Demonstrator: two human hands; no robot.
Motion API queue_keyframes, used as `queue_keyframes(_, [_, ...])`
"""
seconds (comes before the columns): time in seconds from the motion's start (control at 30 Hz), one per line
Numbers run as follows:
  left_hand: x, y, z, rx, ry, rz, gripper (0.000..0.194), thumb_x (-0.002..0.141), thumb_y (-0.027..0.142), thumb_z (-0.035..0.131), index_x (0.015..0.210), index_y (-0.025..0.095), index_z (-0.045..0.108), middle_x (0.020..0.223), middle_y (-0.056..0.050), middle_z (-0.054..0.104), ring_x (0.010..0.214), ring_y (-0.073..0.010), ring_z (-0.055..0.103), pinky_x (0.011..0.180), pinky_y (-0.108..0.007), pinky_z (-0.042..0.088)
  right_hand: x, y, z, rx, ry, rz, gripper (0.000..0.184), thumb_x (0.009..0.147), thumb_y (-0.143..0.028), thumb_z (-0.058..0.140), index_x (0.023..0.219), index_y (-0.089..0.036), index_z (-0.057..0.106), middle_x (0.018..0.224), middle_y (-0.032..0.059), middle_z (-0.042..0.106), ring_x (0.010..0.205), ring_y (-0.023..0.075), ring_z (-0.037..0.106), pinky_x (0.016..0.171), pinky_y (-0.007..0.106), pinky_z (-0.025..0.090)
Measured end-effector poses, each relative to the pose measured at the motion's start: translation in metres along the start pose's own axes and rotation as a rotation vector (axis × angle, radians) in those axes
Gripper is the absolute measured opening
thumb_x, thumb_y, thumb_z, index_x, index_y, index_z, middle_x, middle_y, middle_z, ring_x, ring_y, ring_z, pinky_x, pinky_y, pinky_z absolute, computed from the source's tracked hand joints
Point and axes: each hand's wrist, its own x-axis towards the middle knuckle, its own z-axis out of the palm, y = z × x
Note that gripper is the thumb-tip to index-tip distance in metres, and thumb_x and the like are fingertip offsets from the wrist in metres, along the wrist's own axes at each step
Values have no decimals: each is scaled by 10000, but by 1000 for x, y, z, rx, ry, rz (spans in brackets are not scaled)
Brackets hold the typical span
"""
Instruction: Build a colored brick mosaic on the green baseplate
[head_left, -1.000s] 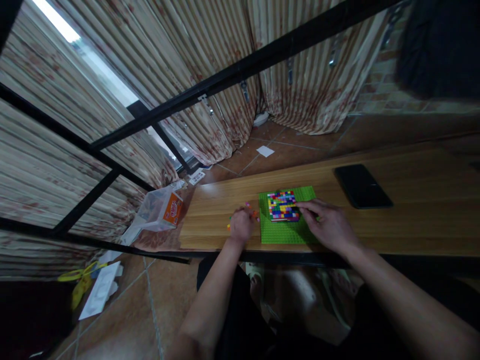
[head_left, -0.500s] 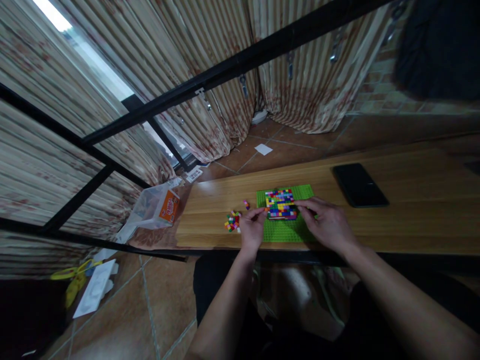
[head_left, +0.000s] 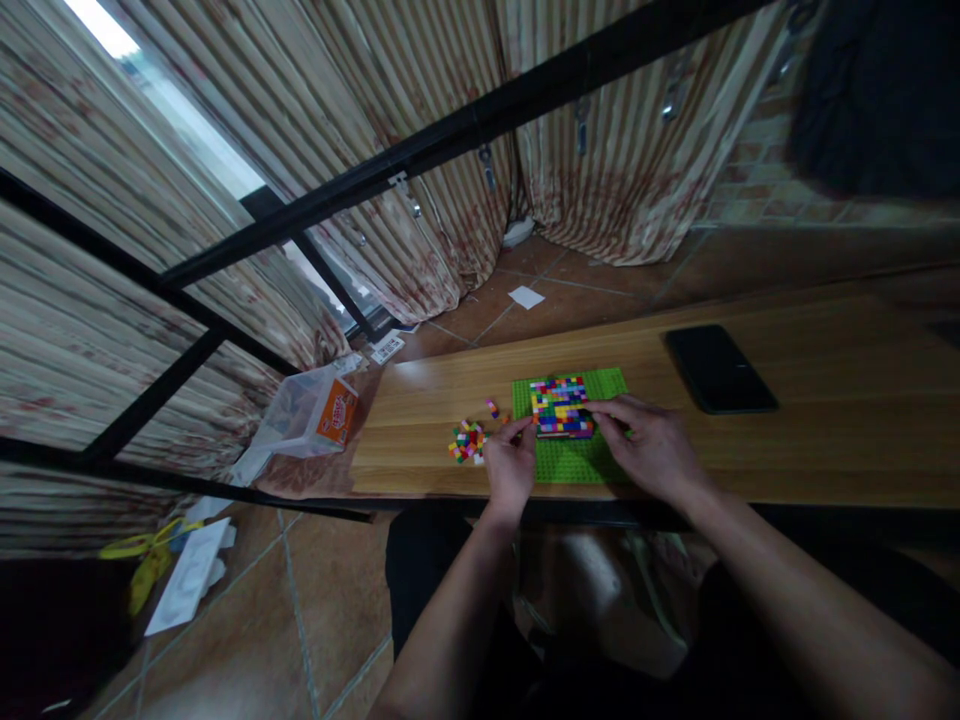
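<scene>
A multicoloured block of small toy bricks (head_left: 560, 405) stands on a green studded baseplate (head_left: 570, 467). My left hand (head_left: 511, 468) is at the block's left side, thumb and forefinger pinched together on what looks like a small orange toy brick, mostly covered by the fingertips. On the right, my right hand (head_left: 651, 445) has its thumb and forefinger closed at the block's right edge, by a yellow brick; what sits between them is too small to tell. Loose toy bricks (head_left: 466, 440) lie in a pile left of my left hand, with a few stray bricks (head_left: 492, 408) above it.
The wooden bench (head_left: 847, 420) carries a black tablet-like device (head_left: 720, 370) to the right. Past its left end, a clear plastic box (head_left: 300, 412) with an orange label stands on the floor. Black metal bars (head_left: 450, 140) cross in front of the curtains (head_left: 420, 70).
My left hand has shifted slightly right, uncovering more of the loose bricks and a small orange piece beside the baseplate. My right hand stays at the block's right edge, moved very slightly left.
</scene>
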Motion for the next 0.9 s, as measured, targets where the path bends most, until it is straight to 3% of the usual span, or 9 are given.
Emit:
queue_keyframes(0.27, [-7, 11, 1, 317, -16, 39, 227, 896, 216, 524, 949, 208, 745, 895, -98, 737, 736, -213, 639, 751, -321, 463, -1, -1, 0, -5, 0, -11, 238, 916, -247, 498, 977, -233, 728, 892, 48, 736, 776, 202, 701, 687, 324, 532])
queue_keyframes(0.5, [5, 15, -1, 221, -38, -2, 319, 911, 271, 512, 661, 187, 692, 553, -1, 565, 526, -145, 462, 568, -254, 332, -1, 1, 0, -11, -4, -5, 244, 916, -246, 497, 992, -229, 728, 902, 49, 733, 782, 205, 698, 696, 330, 535])
queue_keyframes(0.63, [14, 11, 2, 177, -39, -71, 254, 882, 273, 551, 740, 160, 730, 612, 3, 630, 539, -131, 488, 548, -242, 325, -1, 0, -1, -2, -4, -12, 243, 916, -244, 502, 997, -231, 731, 886, 48, 733, 762, 199, 695, 690, 325, 533])
queue_keyframes(0.9, [13, 4, 12, 61, 10, -61, 246, 871, 282, 557, 872, 123, 744, 801, -52, 734, 717, -158, 629, 673, -249, 445, -2, 1, 3, -14, -10, -21, 241, 920, -240, 503, 984, -222, 734, 909, 51, 737, 772, 198, 697, 682, 315, 522])
